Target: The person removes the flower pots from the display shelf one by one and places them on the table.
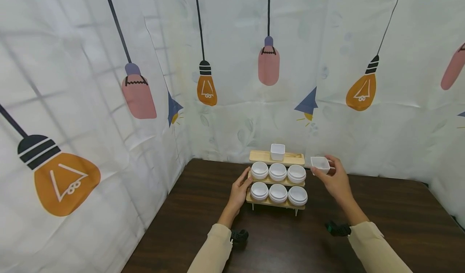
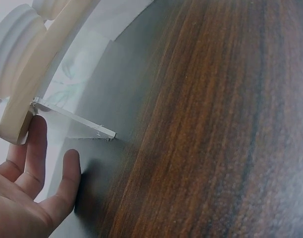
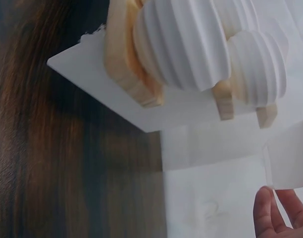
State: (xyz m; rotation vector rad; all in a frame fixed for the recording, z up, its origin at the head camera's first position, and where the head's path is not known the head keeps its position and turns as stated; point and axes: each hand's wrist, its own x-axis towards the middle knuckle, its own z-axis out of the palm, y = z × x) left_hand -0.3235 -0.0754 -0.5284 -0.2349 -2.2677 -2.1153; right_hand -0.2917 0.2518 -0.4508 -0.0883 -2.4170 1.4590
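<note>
A three-tier wooden rack (image 1: 259, 156) with white side supports stands near the back of the table. Two tiers each carry three white round ribbed cups (image 1: 277, 171), and the top tier holds one white square bowl (image 1: 277, 152). My left hand (image 1: 237, 191) holds the rack's left end at the middle tier, with fingertips against the wooden shelf end (image 2: 18, 124). To the right of the rack, my right hand (image 1: 336, 180) pinches a second white square bowl (image 1: 319, 164) between thumb and fingers, raised at about shelf height. Part of that bowl is cut off in the right wrist view.
The dark wood table (image 1: 276, 240) reaches back to a white curtain (image 1: 232, 123) printed with lamps, which hangs right behind the rack. More curtain runs along the table's left edge. Black wrist cameras (image 1: 338, 228) sit at the beige sleeve cuffs.
</note>
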